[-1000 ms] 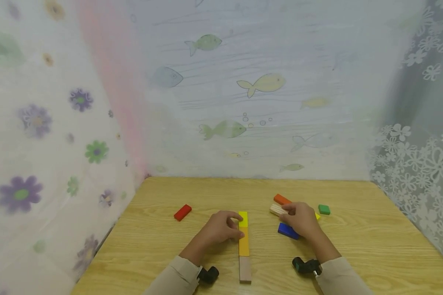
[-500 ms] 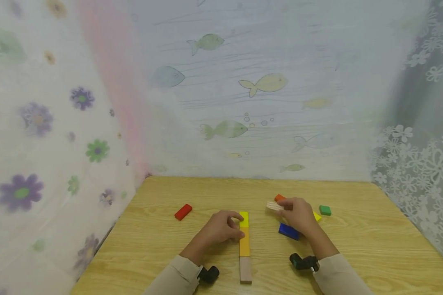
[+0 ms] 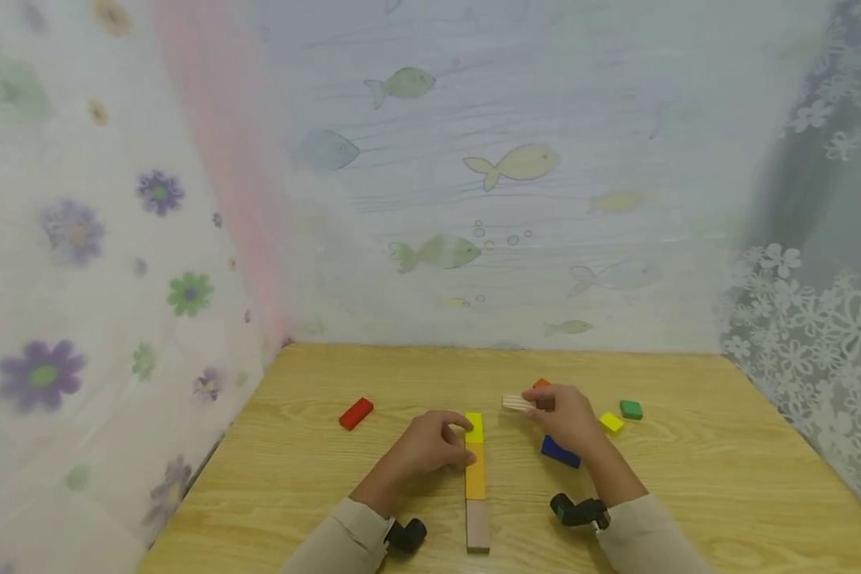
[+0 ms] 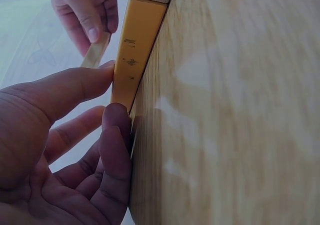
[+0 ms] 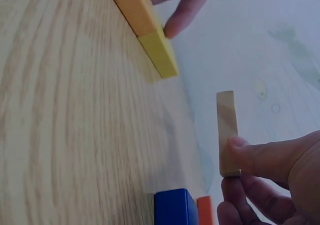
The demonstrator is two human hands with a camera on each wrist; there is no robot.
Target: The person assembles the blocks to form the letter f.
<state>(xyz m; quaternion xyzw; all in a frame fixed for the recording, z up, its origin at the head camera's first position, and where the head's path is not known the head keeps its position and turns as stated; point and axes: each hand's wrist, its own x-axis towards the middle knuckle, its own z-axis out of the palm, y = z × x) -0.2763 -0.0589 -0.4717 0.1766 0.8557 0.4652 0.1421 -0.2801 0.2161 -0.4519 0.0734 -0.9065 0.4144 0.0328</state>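
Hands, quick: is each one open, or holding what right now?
Left hand: open, touching the lined-up yellow block and orange block.
Right hand: closed, pinching the pale wooden block.

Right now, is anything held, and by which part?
The right hand pinches the striped pale block near one end; the left hand touches the row's yellow block and orange block, with no clear grip.

A wooden table (image 3: 402, 375) meets a fish-printed backdrop (image 3: 373, 207), with flowered sheeting (image 3: 108, 319) at left.

Pale block (image 5: 227, 120) in right hand (image 5: 282, 162)
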